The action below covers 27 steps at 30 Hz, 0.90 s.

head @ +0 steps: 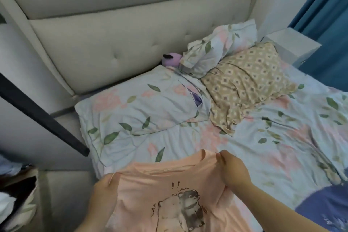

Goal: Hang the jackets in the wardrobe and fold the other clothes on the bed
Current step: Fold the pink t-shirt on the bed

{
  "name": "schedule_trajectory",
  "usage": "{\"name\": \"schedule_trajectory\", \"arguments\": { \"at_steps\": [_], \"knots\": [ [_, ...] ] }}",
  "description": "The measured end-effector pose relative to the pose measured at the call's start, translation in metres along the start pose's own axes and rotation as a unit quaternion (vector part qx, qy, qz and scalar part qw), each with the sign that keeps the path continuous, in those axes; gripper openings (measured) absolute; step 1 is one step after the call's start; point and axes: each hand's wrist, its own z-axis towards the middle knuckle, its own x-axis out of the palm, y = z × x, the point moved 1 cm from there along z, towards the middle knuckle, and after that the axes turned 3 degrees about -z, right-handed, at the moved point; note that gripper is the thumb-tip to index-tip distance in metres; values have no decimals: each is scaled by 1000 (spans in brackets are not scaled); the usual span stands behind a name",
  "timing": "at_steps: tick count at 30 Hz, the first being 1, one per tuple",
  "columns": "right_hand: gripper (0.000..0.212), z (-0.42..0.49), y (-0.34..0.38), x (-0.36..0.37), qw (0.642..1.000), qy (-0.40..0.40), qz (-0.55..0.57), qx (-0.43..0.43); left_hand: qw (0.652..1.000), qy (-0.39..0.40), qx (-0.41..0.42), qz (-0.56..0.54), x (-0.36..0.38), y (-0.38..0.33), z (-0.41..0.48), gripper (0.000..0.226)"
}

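Holding a peach T-shirt [169, 190] printed "!!" are both hands, left hand [105, 190] and right hand [235, 171].

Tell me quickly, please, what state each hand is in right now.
Left hand: closed, gripping the peach T-shirt at one shoulder.
Right hand: closed, pinching the same T-shirt at the other shoulder.

Soft, even indoor light falls across the pale floral cotton bedsheet [263, 147], leaving only faint shadows in its creases and a darker patch in the lower left corner of the frame. Wide-angle distortion bends the cream tufted upholstered headboard [105, 43] at the upper left. Focus is slightly soft throughout, and the peach cotton T-shirt [150, 184] at bottom centre looks smeared.
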Motion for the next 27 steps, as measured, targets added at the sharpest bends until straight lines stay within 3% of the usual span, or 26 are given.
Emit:
{"name": "schedule_trajectory", "arguments": {
  "at_steps": [6, 9, 14, 20, 27],
  "knots": [
    [32, 97, 6, 115, 997, -79, -18, -19, 992, -47, 57, 99, 44, 45, 106, 37],
    [29, 147, 14, 149, 994, -105, -36, -18, 975, -65, 133, 167, 61, 51, 153, 31],
    [24, 222, 40, 188, 972, -147, -101, -152, 937, -145, 233, 214, 79, 60, 219, 20],
    [31, 282, 44, 205, 953, -194, -146, -180, 915, -178, 259, 254, 93, 75, 261, 30],
    [37, 286, 42, 211, 957, -202, -125, -169, 919, -175, 245, 257, 97, 73, 258, 34]
  ]
}}
